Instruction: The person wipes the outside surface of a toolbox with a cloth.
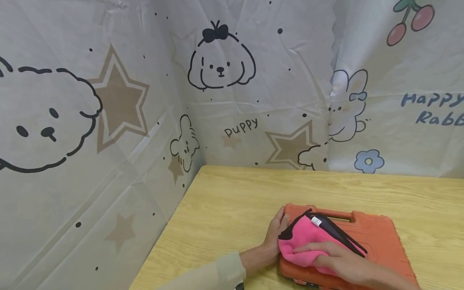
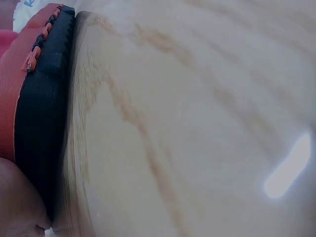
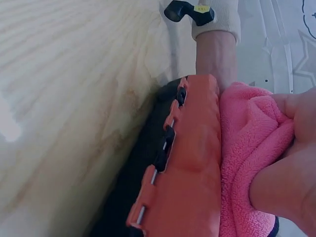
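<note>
Case (image 1: 386, 245) is lying on wood-grain tbl. (image 1: 235, 205), near right. L hand (image 1: 272, 235) is bracing its left side, fingers approx. straight; R hand (image 1: 342, 262) is gripping pink cloth (image 1: 299, 231) atop case. Printed sheets (image 1: 268, 92) are lining left & far sides.

Wood-grain table (image 1: 232, 209), puppy-print sheet hanging (image 1: 232, 98) behind

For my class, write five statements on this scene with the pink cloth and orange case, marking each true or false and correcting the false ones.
1. The right grip holds the pink cloth. True.
2. The pink cloth lies beside the orange case. False: it is on top of it.
3. The left grip touches the case's side. True.
4. The handle faces the person. False: it is on the far side.
5. The table has a wood-grain look. True.
</note>
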Available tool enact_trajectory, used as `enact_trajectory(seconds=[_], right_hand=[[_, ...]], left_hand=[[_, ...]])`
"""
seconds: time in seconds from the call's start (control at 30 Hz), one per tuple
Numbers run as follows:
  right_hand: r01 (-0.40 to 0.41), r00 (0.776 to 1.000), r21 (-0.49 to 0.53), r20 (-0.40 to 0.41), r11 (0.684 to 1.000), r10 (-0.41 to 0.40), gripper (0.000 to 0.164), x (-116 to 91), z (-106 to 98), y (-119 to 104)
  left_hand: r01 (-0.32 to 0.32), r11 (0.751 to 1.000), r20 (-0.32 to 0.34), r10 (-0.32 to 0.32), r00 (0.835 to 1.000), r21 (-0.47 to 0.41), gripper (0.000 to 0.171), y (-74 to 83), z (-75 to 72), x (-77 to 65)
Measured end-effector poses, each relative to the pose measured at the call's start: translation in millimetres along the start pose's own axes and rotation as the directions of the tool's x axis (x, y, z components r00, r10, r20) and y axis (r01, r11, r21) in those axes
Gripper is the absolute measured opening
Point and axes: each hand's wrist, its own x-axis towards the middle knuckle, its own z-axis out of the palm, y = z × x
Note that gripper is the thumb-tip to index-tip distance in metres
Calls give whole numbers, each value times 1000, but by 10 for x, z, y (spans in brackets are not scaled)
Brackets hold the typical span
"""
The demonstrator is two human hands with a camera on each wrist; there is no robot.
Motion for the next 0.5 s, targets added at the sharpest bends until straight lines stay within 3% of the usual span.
enact_trajectory(seconds=[0.13, 0.23, 0.4, 0.5], right_hand=[[-58, 998, -44, -18, 997, 58, 36, -97, 38, -4], [-71, 997, 17, 1, 997, 71, 36, -154, 66, -5], [-6, 998, 139, 70, 990, -4, 39, -221, 92, 37], [139, 978, 110, 138, 984, -154, 46, -222, 88, 81]], left_hand=[[-7, 997, -19, 9, 1000, 82, 55, 10, 7, -4], [1, 992, -42, 5, 999, 128, 54, -4, 8, -8], [2, 987, -51, 6, 999, 158, 54, -33, -2, 1], [20, 990, -45, -14, 999, 140, 54, -43, 4, 9]])
